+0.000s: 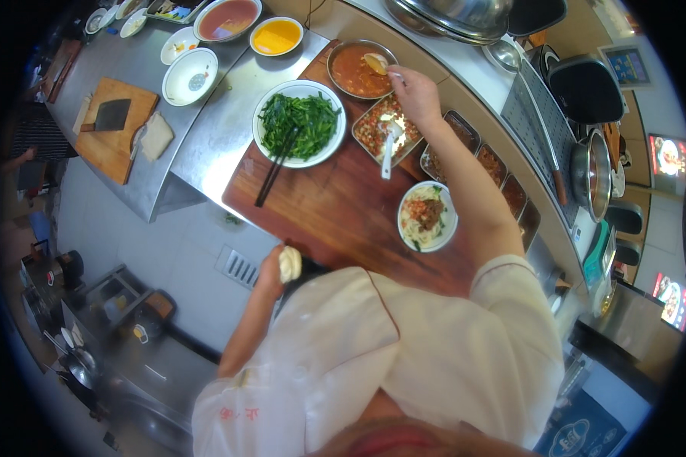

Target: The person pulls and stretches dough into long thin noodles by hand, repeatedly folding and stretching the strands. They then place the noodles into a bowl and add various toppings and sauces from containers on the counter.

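At the far side of the wooden board [331, 211], my right hand [416, 94] grips the handle of a ladle [376, 63]. The ladle's bowl is over a metal pot of red-orange sauce [351, 67]; whether it touches the sauce I cannot tell. Below that forearm sits a white bowl of noodles [427, 217], topped with chopped red bits and brown minced meat. My left hand [271, 271] is closed around a folded pale cloth [290, 264] at the board's near edge. A square metal tray of chopped red relish [371, 134] holds a white spoon [389, 148].
Chopsticks [277, 165] rest in a large bowl of chopped greens [300, 123]. Metal containers of toppings [491, 163] line the right edge. A cleaver [112, 114] lies on a cutting board [128, 94] at left, near bowls of orange liquid [276, 36] and reddish liquid [227, 19].
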